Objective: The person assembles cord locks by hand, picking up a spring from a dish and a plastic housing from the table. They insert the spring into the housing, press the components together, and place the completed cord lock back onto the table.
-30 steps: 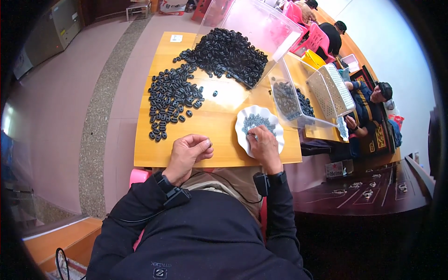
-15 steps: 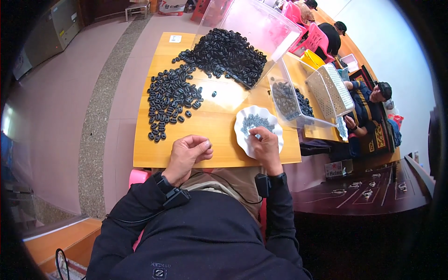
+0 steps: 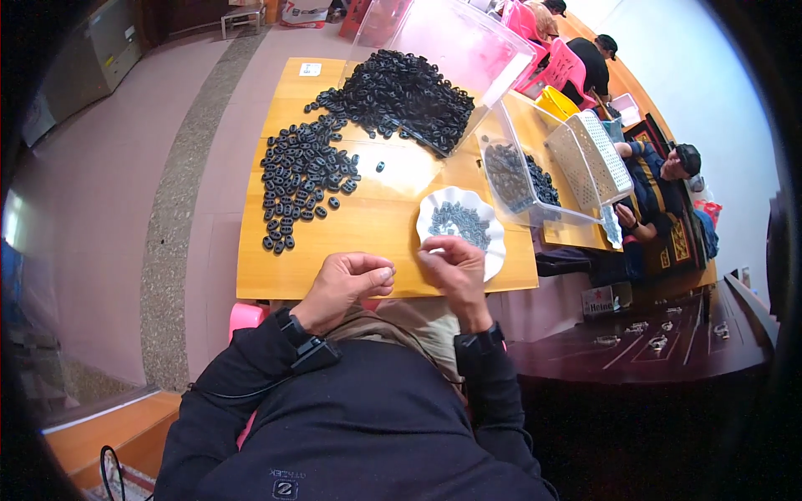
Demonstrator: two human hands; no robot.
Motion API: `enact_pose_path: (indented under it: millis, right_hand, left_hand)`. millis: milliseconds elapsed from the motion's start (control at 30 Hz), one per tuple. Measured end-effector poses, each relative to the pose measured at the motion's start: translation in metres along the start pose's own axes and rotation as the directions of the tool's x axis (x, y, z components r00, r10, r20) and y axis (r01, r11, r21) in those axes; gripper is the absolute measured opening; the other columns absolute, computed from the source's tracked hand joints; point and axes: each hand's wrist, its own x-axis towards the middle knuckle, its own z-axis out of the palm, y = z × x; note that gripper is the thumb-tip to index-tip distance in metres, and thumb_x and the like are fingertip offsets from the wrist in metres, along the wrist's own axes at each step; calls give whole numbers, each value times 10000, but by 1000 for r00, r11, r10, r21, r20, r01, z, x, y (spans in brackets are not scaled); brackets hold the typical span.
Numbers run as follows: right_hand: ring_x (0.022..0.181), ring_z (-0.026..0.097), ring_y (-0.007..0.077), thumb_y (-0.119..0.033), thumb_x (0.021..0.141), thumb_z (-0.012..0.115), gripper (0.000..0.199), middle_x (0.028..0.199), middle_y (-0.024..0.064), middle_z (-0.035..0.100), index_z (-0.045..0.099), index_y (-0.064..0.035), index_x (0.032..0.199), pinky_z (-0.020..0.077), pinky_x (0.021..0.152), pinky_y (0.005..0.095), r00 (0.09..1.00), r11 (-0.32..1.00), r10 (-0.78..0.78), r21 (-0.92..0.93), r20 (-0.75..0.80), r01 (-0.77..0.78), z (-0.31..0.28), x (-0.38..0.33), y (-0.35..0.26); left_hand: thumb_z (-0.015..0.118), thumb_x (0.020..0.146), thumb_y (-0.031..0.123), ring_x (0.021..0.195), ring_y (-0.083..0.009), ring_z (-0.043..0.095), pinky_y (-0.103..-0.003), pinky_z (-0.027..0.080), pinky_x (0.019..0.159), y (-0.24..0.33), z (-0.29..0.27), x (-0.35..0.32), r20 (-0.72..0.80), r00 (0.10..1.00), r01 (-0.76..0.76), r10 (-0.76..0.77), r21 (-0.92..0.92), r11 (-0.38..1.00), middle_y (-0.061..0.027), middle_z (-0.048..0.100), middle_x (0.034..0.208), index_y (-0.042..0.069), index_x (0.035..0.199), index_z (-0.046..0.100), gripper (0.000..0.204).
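My left hand point(image 3: 347, 288) is over the near edge of the wooden table point(image 3: 393, 225), thumb and fingertips pinched together; whatever they hold is too small to make out. To its right, my right hand point(image 3: 458, 271) hovers above the near-left rim of a white wavy-edged plate point(image 3: 494, 260), its thumb and index finger also closed, their contents not discernible. Many small grey-blue pieces point(image 3: 468, 225) lie in the plate. Black oval two-holed pieces point(image 3: 302, 171) spread across the table's left side, and a single black piece point(image 3: 380, 166) lies apart from them.
A tipped clear bin point(image 3: 493, 58) spills a big heap of black pieces point(image 3: 409, 100) at the back. Right of the plate stands a clear box point(image 3: 522, 219) with more pieces, beside a white perforated basket point(image 3: 600, 159). A co-worker point(image 3: 656, 179) sits at the right.
My right hand has moved left from over the plate's grey pieces toward my left hand. My left hand has shifted slightly right, still pinched.
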Motion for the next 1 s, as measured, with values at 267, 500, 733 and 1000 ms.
enact_pose_path:
  millis: [267, 500, 733, 1000]
  right_hand:
    - [635, 557, 38, 40, 827, 681, 167, 887, 45, 644, 647, -10, 983, 397, 487, 162, 983, 981, -84, 185, 161, 54, 31, -6, 16]
    - [621, 555, 47, 41, 842, 660, 154, 918, 56, 633, 643, -1, 989, 403, 479, 166, 986, 967, -42, 253, 161, 0, 34, -8, 21]
    - [606, 543, 54, -45, 907, 625, 107, 931, 57, 594, 632, 23, 989, 427, 485, 180, 961, 993, -91, 100, 261, 67, 28, -4, 29]
    - [664, 557, 71, -40, 923, 598, 86, 942, 52, 568, 606, 33, 967, 471, 547, 197, 964, 993, -106, 74, 246, 90, 30, -6, 33]
  left_hand:
    - [592, 945, 183, 821, -117, 635, -254, 554, 760, 6, -3, -4, 91, 994, 75, -64, -128, 989, -51, 653, 920, 2, 1045, 629, 210]
    - [562, 960, 161, 817, -116, 628, -265, 558, 762, -1, -8, -1, 132, 989, 104, -73, -248, 963, -42, 635, 910, 14, 1018, 618, 167]
    - [546, 968, 153, 813, -117, 628, -257, 556, 756, -1, -7, -1, 121, 991, 78, -49, -243, 967, -48, 633, 914, 5, 1015, 608, 168]
    - [553, 969, 178, 777, -125, 638, -251, 548, 735, -1, -5, -1, 67, 997, 57, -44, -201, 978, -57, 638, 878, 6, 996, 607, 182]
